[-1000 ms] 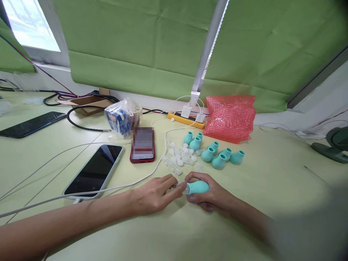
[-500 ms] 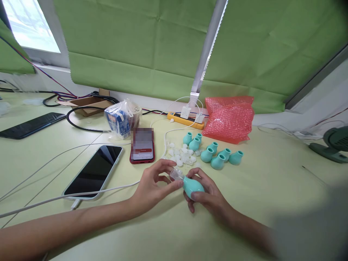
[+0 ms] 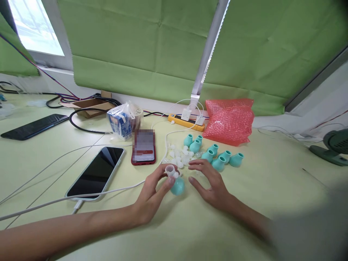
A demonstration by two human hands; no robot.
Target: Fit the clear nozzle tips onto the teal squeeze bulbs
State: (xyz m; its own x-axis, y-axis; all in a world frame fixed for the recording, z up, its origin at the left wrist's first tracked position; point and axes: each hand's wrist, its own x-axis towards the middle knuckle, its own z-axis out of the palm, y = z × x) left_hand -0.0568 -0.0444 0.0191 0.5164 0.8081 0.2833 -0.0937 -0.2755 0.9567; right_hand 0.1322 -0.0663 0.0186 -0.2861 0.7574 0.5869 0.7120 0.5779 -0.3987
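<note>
My left hand (image 3: 153,192) pinches a bulb aspirator by its clear plastic nozzle (image 3: 170,170), whose wide round mouth faces up toward me. Below the fingers hangs the aspirator's teal bulb (image 3: 178,187), close above the table. To its right, my right hand (image 3: 213,183) is empty, thumb and fingers apart. Beyond both hands lies a scatter of small white and clear plastic pieces (image 3: 179,164). Several teal bulbs (image 3: 218,164) with open necks stand or lean to the right of that scatter, without nozzles.
A red phone (image 3: 144,156) and a charging phone (image 3: 96,172) lie at left, white cables crossing there. Behind are a bagged blue package (image 3: 119,123), a yellow power strip (image 3: 179,121) and red bubble wrap (image 3: 230,121). A dark green fan (image 3: 335,145) stands far right.
My right hand has let go of the teal bulb and opened, moving slightly up and right. The left hand now holds the aspirator alone, its nozzle turned upward.
</note>
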